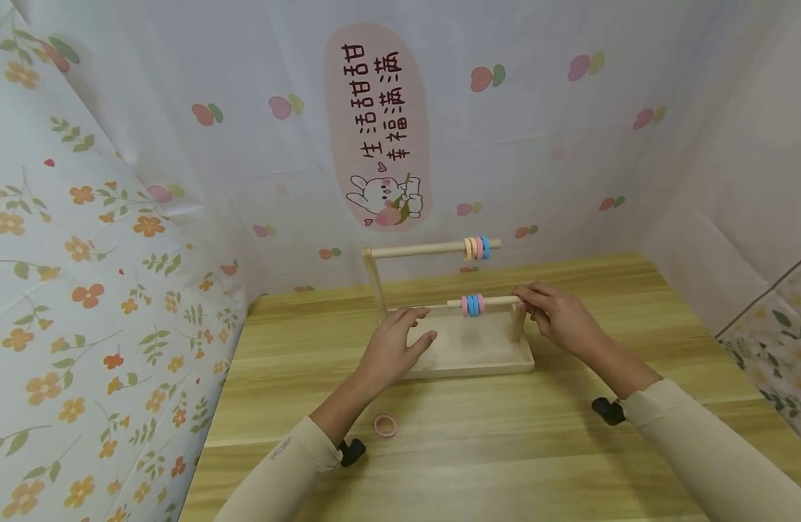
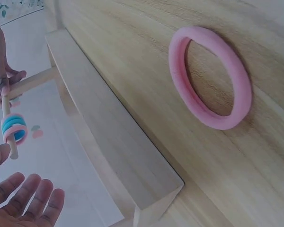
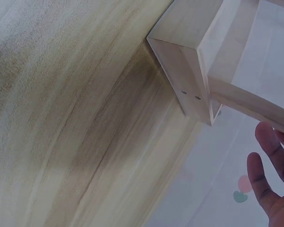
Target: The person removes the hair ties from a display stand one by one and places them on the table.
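Observation:
My right hand (image 1: 563,319) pinches the right end of the lower wooden rod (image 1: 500,300), at the top of the short post (image 1: 518,322). Pink and blue rings (image 1: 472,305) sit on that rod, near its free left end. Close to that free end, my left hand (image 1: 393,344) has its fingers extended and holds nothing; its spread fingers (image 2: 33,191) show in the left wrist view. A pink ring (image 2: 180,78) lies flat on the table, nearer to me than the stand. In the right wrist view, fingers of the right hand (image 3: 274,175) are beside the post.
The stand's shallow wooden base (image 1: 465,372) rests on the wood-grain table (image 1: 504,449). A taller post (image 1: 374,283) at its left bears an upper rod (image 1: 413,249) with cream, pink and blue rings (image 1: 476,248). Printed cloth (image 1: 263,145) hangs behind and at the left.

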Demonstrator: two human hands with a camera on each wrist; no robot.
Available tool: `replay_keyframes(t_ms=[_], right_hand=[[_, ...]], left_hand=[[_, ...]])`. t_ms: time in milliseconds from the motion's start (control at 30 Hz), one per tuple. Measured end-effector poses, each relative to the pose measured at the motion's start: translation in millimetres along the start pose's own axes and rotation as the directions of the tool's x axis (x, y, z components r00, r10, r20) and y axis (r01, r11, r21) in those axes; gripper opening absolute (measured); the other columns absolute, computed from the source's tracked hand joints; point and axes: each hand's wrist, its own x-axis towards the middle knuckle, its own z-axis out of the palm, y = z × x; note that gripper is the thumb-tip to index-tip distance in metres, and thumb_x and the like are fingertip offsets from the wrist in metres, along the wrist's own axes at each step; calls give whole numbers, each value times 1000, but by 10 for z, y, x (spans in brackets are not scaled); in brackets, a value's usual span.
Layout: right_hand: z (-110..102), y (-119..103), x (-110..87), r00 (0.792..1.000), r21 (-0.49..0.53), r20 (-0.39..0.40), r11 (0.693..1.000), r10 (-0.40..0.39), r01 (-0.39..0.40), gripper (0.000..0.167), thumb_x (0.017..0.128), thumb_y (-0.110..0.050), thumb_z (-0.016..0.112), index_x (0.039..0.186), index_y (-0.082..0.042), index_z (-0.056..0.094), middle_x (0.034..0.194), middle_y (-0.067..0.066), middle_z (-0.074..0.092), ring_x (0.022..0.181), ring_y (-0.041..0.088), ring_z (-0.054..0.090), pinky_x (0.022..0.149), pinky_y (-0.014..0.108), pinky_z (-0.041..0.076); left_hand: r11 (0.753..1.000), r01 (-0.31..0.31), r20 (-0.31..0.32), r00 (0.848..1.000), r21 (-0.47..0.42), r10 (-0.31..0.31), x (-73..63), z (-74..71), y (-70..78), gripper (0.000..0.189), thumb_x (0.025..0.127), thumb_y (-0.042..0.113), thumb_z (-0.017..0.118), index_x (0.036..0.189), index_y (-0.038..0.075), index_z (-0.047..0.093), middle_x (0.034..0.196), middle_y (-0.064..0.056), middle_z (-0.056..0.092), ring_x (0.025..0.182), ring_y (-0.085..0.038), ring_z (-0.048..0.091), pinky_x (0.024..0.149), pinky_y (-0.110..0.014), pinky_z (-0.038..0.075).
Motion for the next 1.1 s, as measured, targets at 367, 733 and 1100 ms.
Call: replay_keyframes(t_ms=[367,733,1100], right_hand=[[-22,-26,-12,1000,24,-17,1000,-1,2,38,91,16,79,127,4,79,103,13,75,68,11,56,56,30,47],[-35,-27,-4,1000,21,-3,1000,13,-13,39,92,16,79,129,4,79,107,14,75,70,14,61,58,31,50],[-3,-23,-10,1000,20,-24,1000,7,-6,35,92,14,79,126,3,80,106,14,76,69,14,62,57,30,51]], left_hand=[[999,-13,23,1000,-34,14,108,39,49,52,110,37,72,154,10,64,144,-11,72,126,-30,73,102,-50,63],[998,-32,36,999,-51,34,253,102,127,53,110,37,73,155,13,62,147,-9,71,126,-28,74,100,-48,64],[997,-40,56,998,-59,44,329,171,148,56,109,37,73,158,12,60,145,-10,72,125,-30,75,97,-48,66]])
